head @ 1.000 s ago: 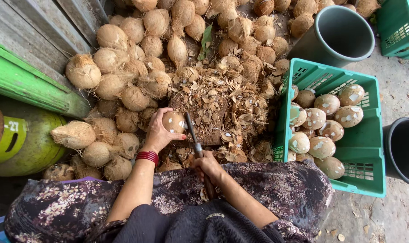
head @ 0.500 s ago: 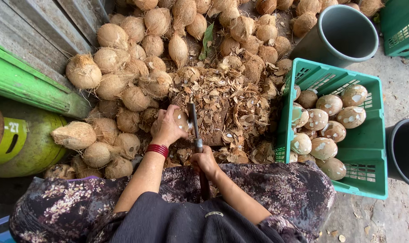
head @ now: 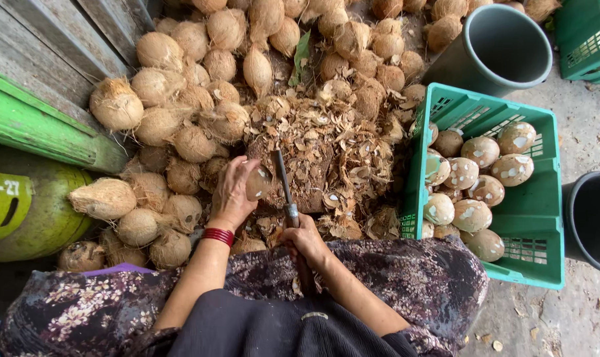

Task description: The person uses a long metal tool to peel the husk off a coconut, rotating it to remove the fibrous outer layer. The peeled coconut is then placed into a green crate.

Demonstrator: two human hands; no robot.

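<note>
Big pile of husked brown coconuts point(head: 181, 99) fills the ground ahead against a grey plank wall, with a green gas cylinder point(head: 29, 211) at far left. Right of the pile sits a green plastic crate point(head: 544, 198) holding peeled pale coconuts point(head: 478, 192), flanked by a grey bucket point(head: 498, 49) and a black bucket point(head: 594, 221). In the middle is a mound of shell chips point(head: 326, 152) over what looks like a chopping block. Left hand point(head: 232, 195) has its fingers wrapped around a partly peeled coconut point(head: 258, 183), pressed onto the block. Right hand point(head: 304, 241) is clenched on the handle of a long knife point(head: 283, 182), blade lying just beside the held nut. Step in hand looks like shaving the brown skin off this coconut, mid-way. Next move probably calls for rotating the nut with the left fingers clear of the edge, then a short controlled chop.
</note>
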